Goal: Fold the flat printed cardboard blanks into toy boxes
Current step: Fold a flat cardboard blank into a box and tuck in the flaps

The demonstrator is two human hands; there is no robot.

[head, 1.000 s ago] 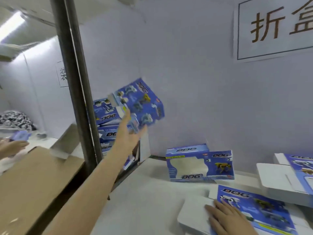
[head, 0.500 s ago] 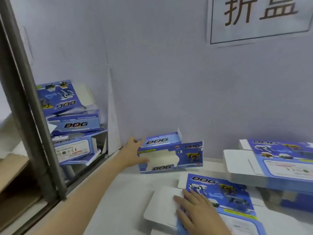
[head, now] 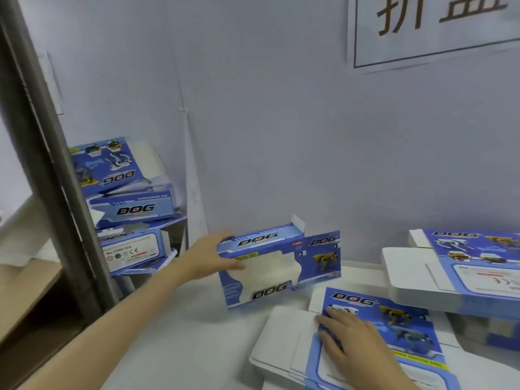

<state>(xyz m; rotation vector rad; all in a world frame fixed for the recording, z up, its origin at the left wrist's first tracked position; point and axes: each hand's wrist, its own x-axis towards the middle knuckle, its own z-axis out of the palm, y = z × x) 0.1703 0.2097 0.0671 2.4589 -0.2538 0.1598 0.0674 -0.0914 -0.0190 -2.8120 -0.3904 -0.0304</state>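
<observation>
Left hand (head: pixel 209 256): grips windowed box (head: pixel 281 266), centre frame. Right hand (head: pixel 354 340): flat on top blank (head: pixel 416 333), lower right. Likely step: clearing finished box; next, lift blank.

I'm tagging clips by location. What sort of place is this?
Probably a packing bench in a toy factory: stacks of flat printed blanks, folded DOG boxes piled at the left, and a posted wall sign with large characters.

Upright blue windowed box (head: pixel 278 266); flat blanks (head: pixel 380 342) alongside
</observation>
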